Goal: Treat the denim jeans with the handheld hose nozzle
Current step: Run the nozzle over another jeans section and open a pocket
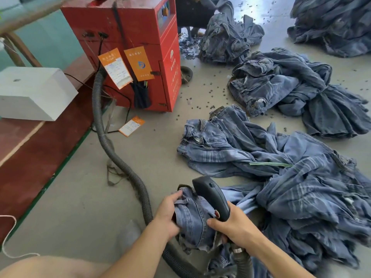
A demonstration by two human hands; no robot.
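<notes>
A bunched pair of blue denim jeans [192,219] is held up at the bottom centre. My left hand [167,213] grips its waistband from the left. My right hand [234,227] grips the handle of the black handheld nozzle [210,195], whose head lies over the jeans and points away from me. A grey ribbed hose [120,159] runs from the nozzle's base across the floor to the red machine [136,47].
Several heaps of jeans [281,153] lie on the concrete floor to the right and far right. Small dark scraps dot the floor. A white box [34,93] sits on a brown bench at the left. Orange tags hang on the machine; one lies on the floor.
</notes>
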